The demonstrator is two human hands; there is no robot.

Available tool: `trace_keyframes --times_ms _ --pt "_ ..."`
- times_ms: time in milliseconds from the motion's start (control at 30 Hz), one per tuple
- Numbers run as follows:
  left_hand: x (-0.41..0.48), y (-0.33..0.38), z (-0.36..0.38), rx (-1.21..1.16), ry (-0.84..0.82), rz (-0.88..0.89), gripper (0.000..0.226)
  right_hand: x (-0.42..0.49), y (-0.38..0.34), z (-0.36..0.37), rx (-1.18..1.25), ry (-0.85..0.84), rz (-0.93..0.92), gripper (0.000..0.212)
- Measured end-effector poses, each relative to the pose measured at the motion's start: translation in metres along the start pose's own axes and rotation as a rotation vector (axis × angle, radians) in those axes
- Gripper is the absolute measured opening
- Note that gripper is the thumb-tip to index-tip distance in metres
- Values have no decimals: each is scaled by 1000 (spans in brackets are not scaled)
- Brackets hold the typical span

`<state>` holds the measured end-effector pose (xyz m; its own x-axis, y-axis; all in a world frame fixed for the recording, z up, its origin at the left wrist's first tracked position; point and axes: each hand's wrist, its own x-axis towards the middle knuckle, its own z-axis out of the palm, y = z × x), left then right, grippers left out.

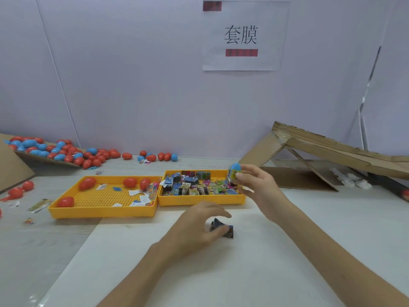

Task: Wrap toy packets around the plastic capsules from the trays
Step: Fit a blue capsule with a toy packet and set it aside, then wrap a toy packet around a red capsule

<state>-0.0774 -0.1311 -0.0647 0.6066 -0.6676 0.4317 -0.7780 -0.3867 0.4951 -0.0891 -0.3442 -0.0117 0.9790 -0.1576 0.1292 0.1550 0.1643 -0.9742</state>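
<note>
We hold a blue capsule [235, 167], already sleeved in a yellow packet [231, 175], pinched in our right hand [259, 185] over the packet tray [199, 202], while our left hand [199, 224] pinches a dark packet [229, 233] on the white sheet [221, 273]; four red capsules [87, 183] in the capsule tray [101, 212] lie unwrapped.

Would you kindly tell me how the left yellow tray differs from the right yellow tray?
The left tray holds four red capsules and paper scraps, its perforated floor mostly bare; the right tray is crowded with toy packets, floor mostly hidden. Both are yellow, rectangular, side by side.
</note>
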Motion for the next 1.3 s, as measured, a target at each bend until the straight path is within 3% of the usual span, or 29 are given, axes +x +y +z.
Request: trace_keyframes --times_ms 167,233,367,433,533,700,833,1067,1167,1300 --pt "2 -3 2 -13 -78 1 18 16 -5 30 -129 -192 267 27" --pt "2 -5 2 -17 -76 -1 18 33 -14 39 -76 -198 271 25" --pt "4 -7 2 -16 -82 -5 18 78 -59 12 548 134 61 26" --pt "4 -6 2 -12 -85 -12 18 85 -69 -8 637 255 75 31" --pt "3 -7 1 -4 -97 -24 19 73 -44 -20 292 262 154 25" --pt "3 -9 -1 19 -103 -62 21 29 -1 -17 -213 90 15 21" --pt "1 -10 -1 -16 -71 -115 19 0 24 -11 -396 -87 -66 22" --pt "5 -7 -11 -379 180 -355 30 -18 26 7 -583 -288 -203 22" --pt "6 -5 -14 -543 223 -408 25 -19 28 10 -634 -298 -290 35" --pt "7 -3 -19 -753 280 -487 18 -17 31 8 -670 -242 -382 29"
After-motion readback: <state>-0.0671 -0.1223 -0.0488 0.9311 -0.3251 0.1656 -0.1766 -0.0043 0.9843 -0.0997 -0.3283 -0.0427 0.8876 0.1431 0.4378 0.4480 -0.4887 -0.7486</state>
